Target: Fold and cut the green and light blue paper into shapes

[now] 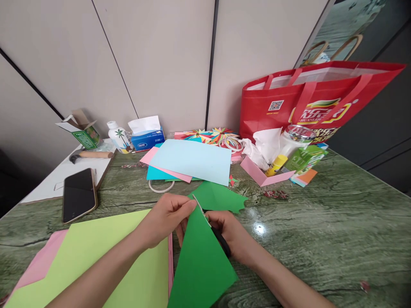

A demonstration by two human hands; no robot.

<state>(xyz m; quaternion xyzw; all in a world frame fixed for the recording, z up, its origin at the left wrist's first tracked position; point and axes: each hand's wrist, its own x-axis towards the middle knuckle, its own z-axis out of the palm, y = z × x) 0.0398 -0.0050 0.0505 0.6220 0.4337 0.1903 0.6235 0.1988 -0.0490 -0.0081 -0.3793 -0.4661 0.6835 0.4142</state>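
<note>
My left hand (167, 216) pinches the top corner of a dark green paper sheet (201, 261) that stands tilted above the table. My right hand (233, 235) is closed round black-handled scissors (213, 231), whose blades run along the sheet's upper right edge. A second green paper piece (220, 197) with a jagged edge lies flat just behind both hands. Under my left forearm lie a light green sheet (105, 256) and a pink sheet (41, 261).
Light blue, pink and teal sheets (192, 160) are stacked at mid-table, with colourful paper stars (212, 136) behind. A phone (78, 194), bottle (120, 137), tissue box (147, 137), glue stick (276, 165), pink paper tray (260, 173) and red bag (314, 100) stand around.
</note>
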